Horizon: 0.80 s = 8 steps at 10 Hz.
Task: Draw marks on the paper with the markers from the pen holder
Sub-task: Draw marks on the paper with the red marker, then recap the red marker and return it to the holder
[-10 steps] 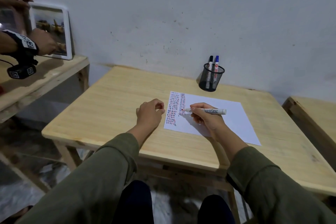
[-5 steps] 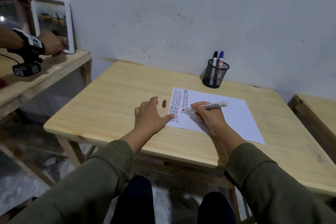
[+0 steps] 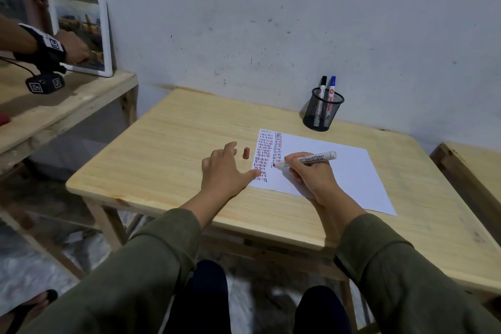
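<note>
A white sheet of paper (image 3: 344,168) lies on the wooden table (image 3: 176,144), with two columns of short red, blue and black dashes along its left side. My right hand (image 3: 311,179) grips a white marker (image 3: 311,158), its red tip touching the paper at the second column. My left hand (image 3: 225,171) rests flat with fingers spread, thumb on the paper's left edge. The red cap (image 3: 246,152) lies on the table just beyond my left fingers. A black mesh pen holder (image 3: 322,112) at the back holds a black marker (image 3: 322,87) and a blue marker (image 3: 332,88).
Another person's hands (image 3: 73,49) handle a white-framed tablet (image 3: 86,32) on a second wooden table (image 3: 54,106) at the left. A third table's corner (image 3: 471,168) shows at the right. The grey wall stands close behind the pen holder.
My left hand opened from a fist and let the red cap go onto the table. It now lies flat at the paper's edge. My right hand keeps the marker on the paper.
</note>
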Available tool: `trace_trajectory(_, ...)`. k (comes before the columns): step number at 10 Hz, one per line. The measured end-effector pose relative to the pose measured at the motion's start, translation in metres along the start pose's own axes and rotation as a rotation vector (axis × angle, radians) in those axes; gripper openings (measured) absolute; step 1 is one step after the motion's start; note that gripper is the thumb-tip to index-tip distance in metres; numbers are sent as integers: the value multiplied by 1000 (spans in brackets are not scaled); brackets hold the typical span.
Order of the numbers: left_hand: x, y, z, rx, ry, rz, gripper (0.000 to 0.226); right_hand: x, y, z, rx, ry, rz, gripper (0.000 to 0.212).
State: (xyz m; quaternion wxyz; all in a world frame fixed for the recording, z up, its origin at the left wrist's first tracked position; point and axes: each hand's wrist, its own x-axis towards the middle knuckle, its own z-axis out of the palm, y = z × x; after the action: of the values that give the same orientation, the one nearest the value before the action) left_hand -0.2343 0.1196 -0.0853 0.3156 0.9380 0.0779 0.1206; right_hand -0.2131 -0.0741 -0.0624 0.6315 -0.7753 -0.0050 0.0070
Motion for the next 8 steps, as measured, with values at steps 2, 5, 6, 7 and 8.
trace_trajectory(2, 0, 0, 0, 2, 0, -7, 94, 1, 1, 1, 7, 10, -8, 8)
trace_trajectory(5, -1, 1, -2, 3, -8, -6, 93, 1, 3, 0, 43, -19, 30, 12)
trace_trajectory(6, -1, 1, -2, 13, -19, -9, 87, 1, 1, -1, 82, -6, 15, 8)
trace_trajectory(7, 2, 3, -4, -35, 0, -6, 62, 2, 2, -2, 136, 11, 20, 6)
trace_trajectory(8, 5, 8, -7, -91, 19, 22, 41, 3, 1, -1, 147, 11, 28, 6)
